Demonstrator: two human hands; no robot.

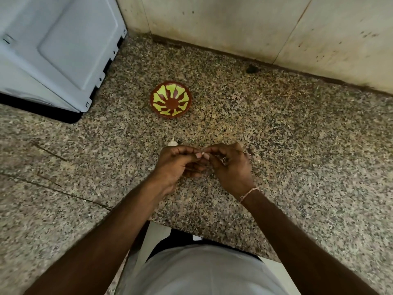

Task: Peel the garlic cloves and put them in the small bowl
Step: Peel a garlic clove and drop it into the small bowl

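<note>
A small brown bowl (171, 99) with a yellow-green pattern sits on the speckled counter, with nothing visible inside it. A pale garlic clove (172, 142) lies on the counter just beyond my left hand. My left hand (177, 163) and my right hand (230, 167) meet fingertip to fingertip above the counter, below the bowl. Their curled fingers pinch something small between them; it is almost wholly hidden, so I cannot tell its shape.
A white appliance (57, 50) stands at the back left on a dark base. Stained wall tiles (255, 28) close the back. A dark speck (252, 68) lies at the wall's foot. The counter's front edge (212, 235) runs just before my body.
</note>
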